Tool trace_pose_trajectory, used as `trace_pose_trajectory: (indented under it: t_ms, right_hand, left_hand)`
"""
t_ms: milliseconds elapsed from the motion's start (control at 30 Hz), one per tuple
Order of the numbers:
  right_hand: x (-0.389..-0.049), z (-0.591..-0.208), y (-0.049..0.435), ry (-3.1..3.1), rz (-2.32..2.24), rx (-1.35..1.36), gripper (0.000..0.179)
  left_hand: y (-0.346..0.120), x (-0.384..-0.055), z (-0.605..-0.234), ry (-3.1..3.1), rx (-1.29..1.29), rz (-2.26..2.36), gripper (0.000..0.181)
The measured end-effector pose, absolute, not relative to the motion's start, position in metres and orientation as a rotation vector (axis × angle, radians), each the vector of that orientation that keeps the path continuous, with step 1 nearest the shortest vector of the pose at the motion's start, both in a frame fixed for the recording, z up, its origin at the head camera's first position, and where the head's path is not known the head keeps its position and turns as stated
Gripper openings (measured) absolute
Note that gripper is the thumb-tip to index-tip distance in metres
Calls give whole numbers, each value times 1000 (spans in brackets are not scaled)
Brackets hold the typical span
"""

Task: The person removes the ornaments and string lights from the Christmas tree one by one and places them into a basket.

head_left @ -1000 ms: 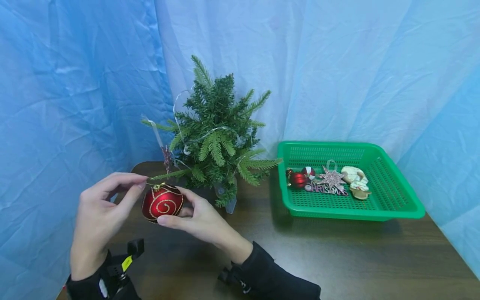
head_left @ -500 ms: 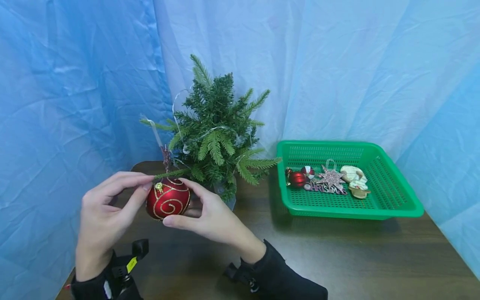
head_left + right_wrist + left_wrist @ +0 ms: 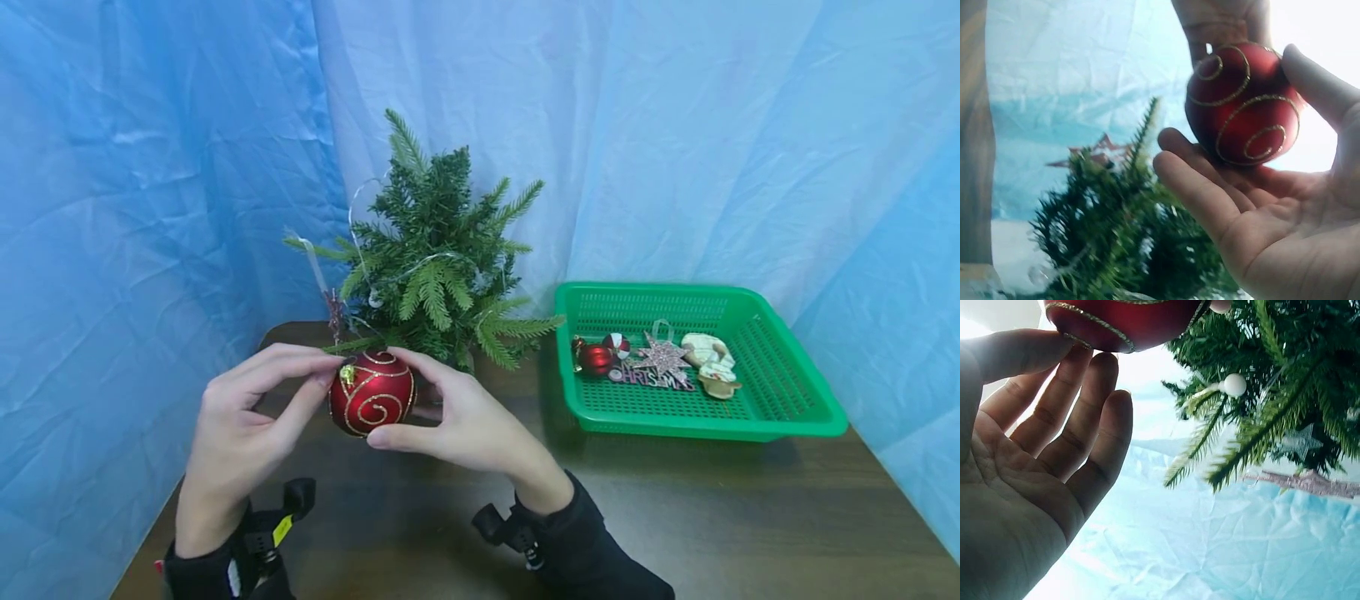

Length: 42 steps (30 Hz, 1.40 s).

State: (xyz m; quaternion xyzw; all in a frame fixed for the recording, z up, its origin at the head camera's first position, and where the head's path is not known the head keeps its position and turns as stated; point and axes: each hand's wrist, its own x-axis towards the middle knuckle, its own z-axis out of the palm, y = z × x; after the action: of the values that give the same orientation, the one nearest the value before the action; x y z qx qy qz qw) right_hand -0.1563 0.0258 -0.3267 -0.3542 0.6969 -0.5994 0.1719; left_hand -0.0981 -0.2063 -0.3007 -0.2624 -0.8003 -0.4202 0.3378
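- Between both hands, just in front of the small tree (image 3: 435,283): red bauble (image 3: 372,404), gold glitter swirls, gold cap (image 3: 347,375) tipped toward the left hand (image 3: 251,421). Held up off the counter (image 3: 675,517).
- Left hand: thumb and forefinger pinching at the bauble's edge, next to the cap; any thread between the tips too small to make out. Other fingers loosely bent, off the bauble per left wrist view.
- Right hand (image 3: 480,425): gripping the bauble from its right side, thumb low in front, forefinger over the top. Two fingers reach out below, off the surface, per right wrist view.
- Just above left fingertips: lower branch (image 3: 352,343) of the tree, partly behind the bauble; can't tell if touching.
- Beyond left fingertips: pink star ornament (image 3: 335,315) hanging off a branch by white ribbon (image 3: 313,262).
- Beyond both hands: tree with thin string of lights (image 3: 427,262) looped round it.
- Well right of right hand: green basket (image 3: 705,429) on the counter. Inside: small red ball (image 3: 597,360), red-and-white ball (image 3: 617,345), glittery star (image 3: 664,357), CHRISTMAS lettering (image 3: 660,381), cream-colored piece (image 3: 707,352).
- Behind everything: blue cloth (image 3: 750,142).
- Below both hands: black sleeves (image 3: 600,550), wrist gear strapped on.
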Motion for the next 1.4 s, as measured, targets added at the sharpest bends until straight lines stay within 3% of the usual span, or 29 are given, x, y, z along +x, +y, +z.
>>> trace_pose_trajectory:
  t_ms: [367, 533, 667, 1000, 1400]
  right_hand:
    - [-161, -316, 55, 2015, -1604, -1089, 84]
    - [-165, -311, 78, 1968, -1638, -1125, 81]
    - [-171, -307, 101, 1985, -1629, -1128, 83]
    - [-187, -290, 161, 2188, -1507, -1178, 87]
    - [-220, -267, 228, 2324, -1439, -1004, 83]
  left_hand:
    - [-188, -96, -300, -2083, -734, -1083, 40]
    - [-172, -101, -303, -2006, -819, -1106, 32]
    - [-152, -107, -306, -1965, -862, -1100, 23]
    - [-91, -116, -307, -2002, -856, -1119, 22]
    - [-32, -132, -322, -2028, -913, -1088, 22]
